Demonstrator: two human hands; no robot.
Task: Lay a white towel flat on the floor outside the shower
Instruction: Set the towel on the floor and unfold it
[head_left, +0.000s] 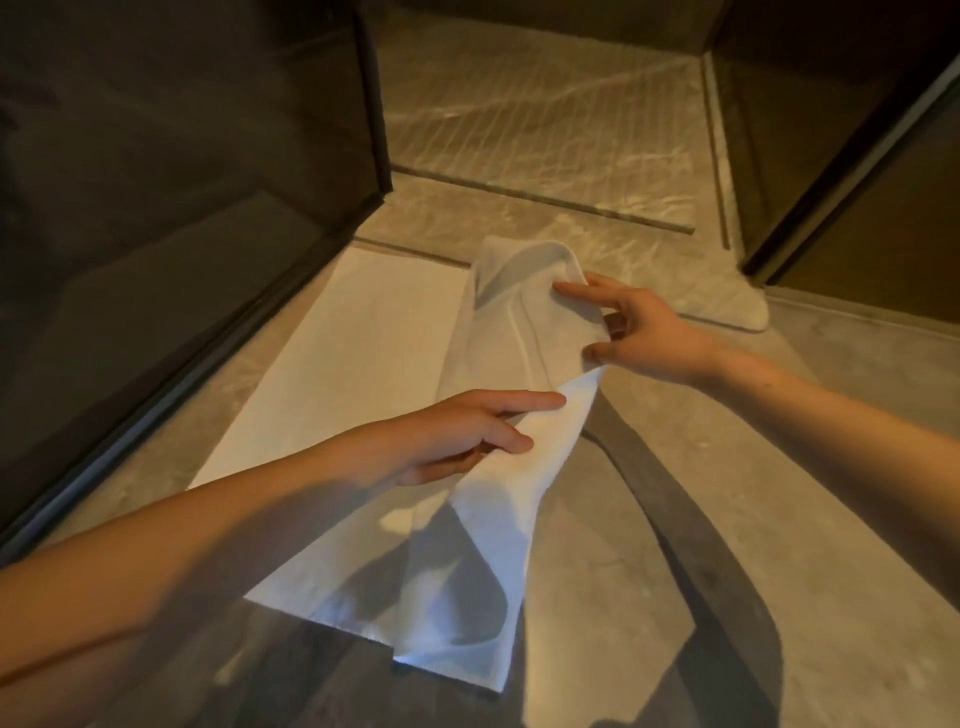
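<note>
The floor (649, 519) outside the shower is pale stone, bounded on the left by a dark glass panel (182, 156), with the shower threshold (545, 200) running across further ahead. On this floor, beside the glass, the white towel (353, 353) is lying with its left portion already spread flat, while its right portion is raised in a loose fold held in the air between the two hands. A second pale cloth (737, 306) is seen near the far right corner, apart from the towel.

The left hand (457, 436) is closed on the nearer part of the raised fold, the cloth pinched between thumb and fingers. The right hand (639, 332) is set against the farther part, its grip narrow, with the cloth edge apparently caught between thumb and fingertips while the forefinger is extended.

The step in hand is judged to be the opening of this fold. It would be done well if the raised edge were drawn rightward and lowered evenly, both hands kept level, so that no crease is trapped beneath and the towel edges are left parallel to the glass.
</note>
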